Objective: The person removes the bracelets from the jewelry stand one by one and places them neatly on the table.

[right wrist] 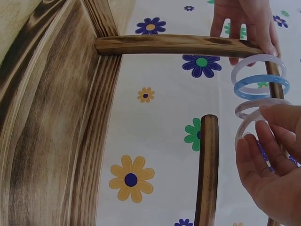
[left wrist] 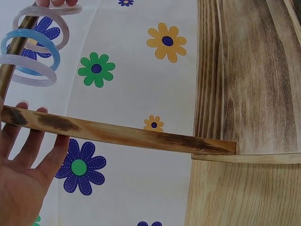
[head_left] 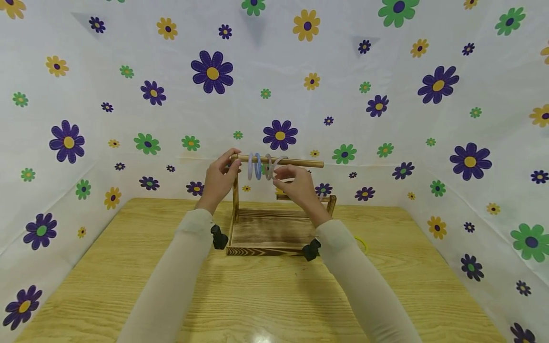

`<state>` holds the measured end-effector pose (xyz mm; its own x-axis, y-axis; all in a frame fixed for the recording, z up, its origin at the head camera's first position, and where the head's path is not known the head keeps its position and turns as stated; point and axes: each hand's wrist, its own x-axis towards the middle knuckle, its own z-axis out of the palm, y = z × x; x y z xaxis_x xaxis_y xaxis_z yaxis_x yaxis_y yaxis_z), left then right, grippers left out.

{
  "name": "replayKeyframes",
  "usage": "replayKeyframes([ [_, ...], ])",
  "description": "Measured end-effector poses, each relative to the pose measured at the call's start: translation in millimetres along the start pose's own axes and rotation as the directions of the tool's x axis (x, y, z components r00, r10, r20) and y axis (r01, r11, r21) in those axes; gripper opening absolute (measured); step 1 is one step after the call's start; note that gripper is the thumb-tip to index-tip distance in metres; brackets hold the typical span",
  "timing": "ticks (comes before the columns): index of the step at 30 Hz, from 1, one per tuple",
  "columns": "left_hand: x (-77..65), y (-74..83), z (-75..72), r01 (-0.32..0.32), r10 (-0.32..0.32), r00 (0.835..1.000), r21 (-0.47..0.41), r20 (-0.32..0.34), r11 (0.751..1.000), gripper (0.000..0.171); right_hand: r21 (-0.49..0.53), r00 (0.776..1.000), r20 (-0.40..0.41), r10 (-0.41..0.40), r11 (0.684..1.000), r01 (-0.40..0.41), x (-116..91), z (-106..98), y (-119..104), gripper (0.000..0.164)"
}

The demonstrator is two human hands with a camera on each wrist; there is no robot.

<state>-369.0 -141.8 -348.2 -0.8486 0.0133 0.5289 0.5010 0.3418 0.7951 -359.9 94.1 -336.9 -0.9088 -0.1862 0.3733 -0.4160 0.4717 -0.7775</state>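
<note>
A wooden bangle stand has an upper rod with several bangles hanging from it. Nearest the left post is a pale lavender bangle, then a blue bangle, then a pinkish-grey bangle. My left hand grips the top of that post where the rod joins it, its fingers behind the wood in the left wrist view. Farther along, my right hand pinches a translucent pale bangle between thumb and fingers. This bangle encircles the rod beside the pinkish-grey one.
The stand's tray-like base rests on a wood-grain table. A shorter lower rod juts out from the right side. Partly behind the right sleeve lies a yellow ring. Flower-printed cloth surrounds the back and sides.
</note>
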Motion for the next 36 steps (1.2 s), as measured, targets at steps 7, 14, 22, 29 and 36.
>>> replayKeyframes([
  [7,-11.2,30.7,-4.7,0.006,-0.006,1.000,-0.012,0.013,1.000,0.033,0.016,1.000,0.006,-0.016,1.000,0.016,2,1,-1,0.028],
  [14,-7.0,21.4,-3.2,0.024,-0.024,1.000,-0.008,0.011,1.000,0.033,0.000,1.000,0.016,-0.021,1.000,0.021,3,2,-3,0.027],
  [22,2.6,-7.9,2.8,0.012,-0.012,1.000,-0.010,-0.009,1.000,0.035,-0.019,1.000,0.000,-0.023,1.000,0.023,1,1,0,0.024],
  [29,2.8,-10.6,2.5,0.004,-0.004,1.000,0.009,-0.007,1.000,0.036,0.006,0.999,-0.026,-0.029,1.000,0.030,-2,-1,3,0.022],
  [36,2.7,-11.1,3.1,0.000,0.000,1.000,0.011,-0.006,1.000,0.036,0.017,0.998,-0.061,-0.029,0.999,0.030,-3,-2,6,0.019],
])
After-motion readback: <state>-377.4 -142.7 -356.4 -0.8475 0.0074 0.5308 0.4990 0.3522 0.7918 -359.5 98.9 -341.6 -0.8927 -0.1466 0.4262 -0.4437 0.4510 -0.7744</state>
